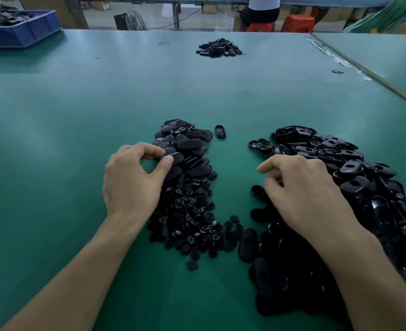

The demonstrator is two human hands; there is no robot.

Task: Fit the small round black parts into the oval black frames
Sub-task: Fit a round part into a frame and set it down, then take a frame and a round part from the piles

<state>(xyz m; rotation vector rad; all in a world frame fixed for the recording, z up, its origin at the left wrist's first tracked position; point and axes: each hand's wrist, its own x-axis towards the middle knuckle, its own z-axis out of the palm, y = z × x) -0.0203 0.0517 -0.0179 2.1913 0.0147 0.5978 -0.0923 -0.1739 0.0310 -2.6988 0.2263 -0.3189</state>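
Observation:
A heap of small round black parts [192, 216] lies on the green table between my arms. Behind it is a stack of oval black pieces [187, 144]. My left hand [130, 180] pinches one oval piece [173, 156] at the near edge of that stack, between thumb and fingers. A large pile of oval black frames [355, 177] with holes spreads to the right. My right hand [302, 189] hovers over that pile's left edge with fingers curled; whether it holds anything is hidden. One single oval frame [220, 131] lies apart.
A smaller pile of black parts [218, 47] sits far back on the table. A blue crate [22, 32] with dark parts stands at the back left. A seam [364, 70] joins a second table at right. A seated person and orange stools are beyond.

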